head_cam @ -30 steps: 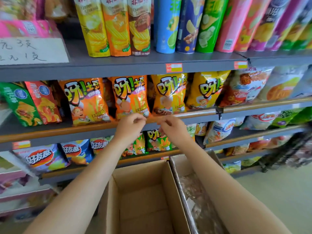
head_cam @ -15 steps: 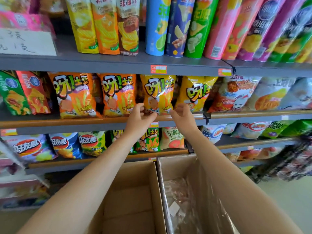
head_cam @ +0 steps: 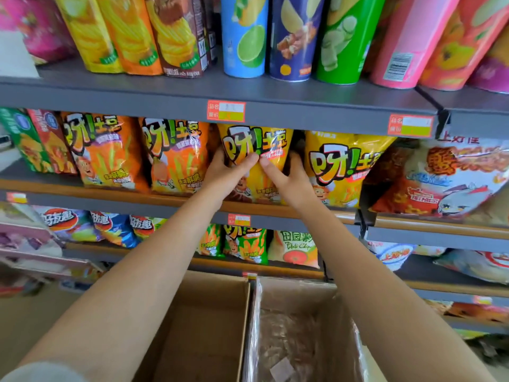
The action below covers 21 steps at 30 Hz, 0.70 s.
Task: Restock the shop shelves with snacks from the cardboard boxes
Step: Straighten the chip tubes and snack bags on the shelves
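Head view: two bare arms reach up to a yellow chip bag on the middle shelf.
Where the bag is: it stands on the middle shelf, just under the red price tag, between an orange chip bag and another yellow bag.
How the bag feels: I think it is light, puffy, crinkly and a bit slippery. Squeeze too hard and the chips may break.
Where to hold: the two side edges look best.
Left hand: fingers curl round the bag's left edge, thumb on the front.
Right hand: fingers curl round the right edge, thumb on the front.
Below the tag: two open cardboard boxes.
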Motion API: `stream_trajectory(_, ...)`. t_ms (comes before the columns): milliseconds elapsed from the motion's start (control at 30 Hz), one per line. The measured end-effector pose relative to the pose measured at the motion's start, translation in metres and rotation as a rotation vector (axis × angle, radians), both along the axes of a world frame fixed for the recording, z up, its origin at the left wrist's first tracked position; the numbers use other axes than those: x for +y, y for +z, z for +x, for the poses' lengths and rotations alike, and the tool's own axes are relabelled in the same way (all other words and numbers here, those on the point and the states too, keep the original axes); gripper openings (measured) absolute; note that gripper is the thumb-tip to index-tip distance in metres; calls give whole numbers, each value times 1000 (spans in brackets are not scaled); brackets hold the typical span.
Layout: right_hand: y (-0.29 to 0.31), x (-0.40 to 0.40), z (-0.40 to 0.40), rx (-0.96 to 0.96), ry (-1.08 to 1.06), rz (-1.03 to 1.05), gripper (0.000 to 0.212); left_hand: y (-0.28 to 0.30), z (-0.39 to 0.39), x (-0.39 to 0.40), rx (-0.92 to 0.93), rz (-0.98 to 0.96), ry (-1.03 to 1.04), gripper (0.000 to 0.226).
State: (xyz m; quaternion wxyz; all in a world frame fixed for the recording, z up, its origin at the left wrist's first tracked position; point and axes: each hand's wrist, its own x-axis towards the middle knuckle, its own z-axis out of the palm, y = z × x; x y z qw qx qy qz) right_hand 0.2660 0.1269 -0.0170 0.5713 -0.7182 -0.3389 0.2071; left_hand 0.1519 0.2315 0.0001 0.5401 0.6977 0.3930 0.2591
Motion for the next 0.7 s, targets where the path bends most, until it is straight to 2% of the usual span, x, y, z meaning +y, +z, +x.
stream_trajectory(100,-1,-2,3,1,60,-8,77,-2,3,6,7,-8,-5,61)
stream_trajectory(167,-4,-1,2,5,73,-6,79,-4,3,7,-8,-7,-50,62)
stream_trajectory(267,-8,0,1,-26,85,-18,82,-9,-3,11,-18,22,-160,74)
stream_trajectory(367,-7,-1,0,-86,60,-54,70,-15,-10,16,-18,58,-248,79)
stream_trajectory(567,-16,0,-6,-68,6,5,60,-22,-10,14,-105,60,-189,74)
stream_trajectory(700,-15,-1,-10,-82,9,4,72,-23,-14,13,-108,86,-197,75)
